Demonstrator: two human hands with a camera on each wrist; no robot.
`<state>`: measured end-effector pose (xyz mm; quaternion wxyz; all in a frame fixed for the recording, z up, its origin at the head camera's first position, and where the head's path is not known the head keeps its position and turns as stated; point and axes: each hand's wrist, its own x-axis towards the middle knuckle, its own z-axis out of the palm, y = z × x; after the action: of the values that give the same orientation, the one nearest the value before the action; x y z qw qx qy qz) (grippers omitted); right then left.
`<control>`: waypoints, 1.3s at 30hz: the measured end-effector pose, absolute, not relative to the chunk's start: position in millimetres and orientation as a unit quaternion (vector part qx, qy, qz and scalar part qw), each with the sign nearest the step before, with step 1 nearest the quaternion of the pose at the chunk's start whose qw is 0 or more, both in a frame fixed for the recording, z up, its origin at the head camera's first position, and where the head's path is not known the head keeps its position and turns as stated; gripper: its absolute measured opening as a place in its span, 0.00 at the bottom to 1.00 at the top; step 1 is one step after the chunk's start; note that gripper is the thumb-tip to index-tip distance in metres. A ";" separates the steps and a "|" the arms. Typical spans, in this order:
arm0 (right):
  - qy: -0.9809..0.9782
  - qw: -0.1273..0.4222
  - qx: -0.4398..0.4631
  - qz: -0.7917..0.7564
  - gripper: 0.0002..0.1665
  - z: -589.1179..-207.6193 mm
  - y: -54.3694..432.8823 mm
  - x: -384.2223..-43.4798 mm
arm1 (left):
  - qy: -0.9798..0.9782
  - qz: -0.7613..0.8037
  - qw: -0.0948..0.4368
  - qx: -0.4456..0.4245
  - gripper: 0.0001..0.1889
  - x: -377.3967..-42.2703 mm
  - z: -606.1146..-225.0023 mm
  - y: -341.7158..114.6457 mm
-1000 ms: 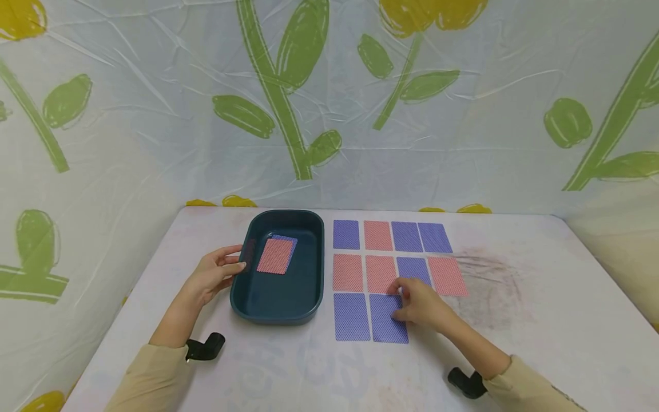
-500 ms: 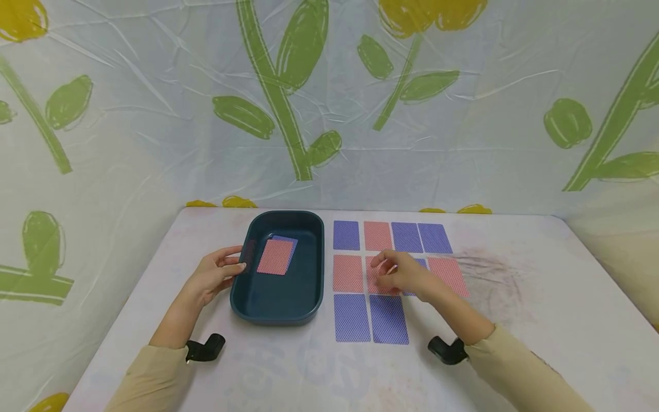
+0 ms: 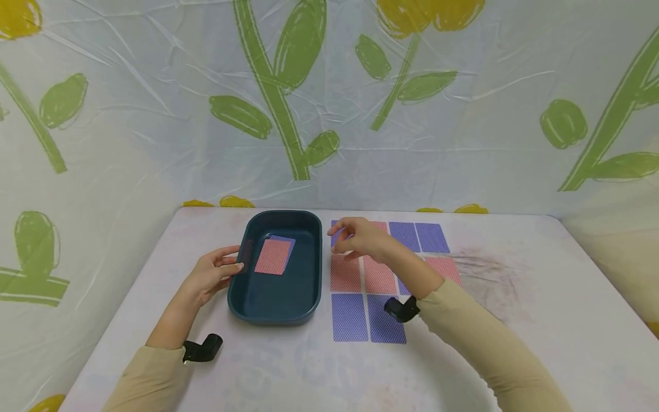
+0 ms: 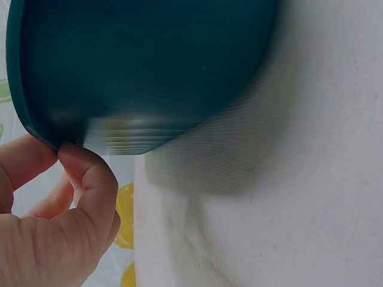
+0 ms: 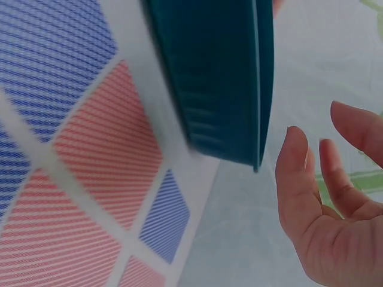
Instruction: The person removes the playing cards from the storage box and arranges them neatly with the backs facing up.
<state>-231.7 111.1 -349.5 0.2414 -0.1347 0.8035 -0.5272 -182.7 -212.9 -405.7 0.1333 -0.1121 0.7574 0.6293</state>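
My left hand (image 3: 212, 273) pinches the rim at the left side of a dark teal rectangular bin (image 3: 275, 309), and the thumb and a finger meet at that rim in the left wrist view. Inside the bin lies a red-backed playing card (image 3: 273, 256) on top of a blue-backed playing card (image 3: 291, 243). My right hand (image 3: 360, 237) hovers above the laid-out cards, just right of the bin. Its thumb and fingers are apart and bent loosely, with nothing between them in the right wrist view (image 5: 335, 197).
Playing cards lie backs up in rows right of the bin, such as a blue card (image 3: 350, 317) in front and a red card (image 3: 346, 274) behind it. The right hand and forearm hide some. A white cloth covers the table (image 3: 515, 343); a flower-printed sheet (image 3: 437, 160) hangs behind.
My right hand has moved from the front cards leftward and away from me to the back row beside the bin. The left hand and the bin stay in place.
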 end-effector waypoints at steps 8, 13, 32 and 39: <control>0.793 0.272 -0.115 -0.533 0.22 -337.4 72.0 -250.4 | 0.756 0.632 0.132 -0.112 0.30 -183.2 -405.2 -213.5; 0.796 0.267 -0.105 -0.533 0.25 -335.5 53.9 -259.6 | 0.753 0.633 0.133 -0.116 0.30 -183.6 -405.4 -213.9; 0.788 0.249 -0.057 -0.560 0.24 -356.8 8.3 -276.7 | 0.753 0.636 0.130 -0.104 0.30 -183.7 -405.1 -214.9; 0.785 0.231 -0.048 -0.572 0.23 -371.5 -7.2 -276.2 | 0.750 0.641 0.129 -0.104 0.30 -182.2 -404.7 -214.5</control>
<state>-276.2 -7.2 -371.5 0.2310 -0.0483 0.7853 -0.5724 -182.2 -214.5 -404.7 0.1294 -0.1045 0.7495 0.6407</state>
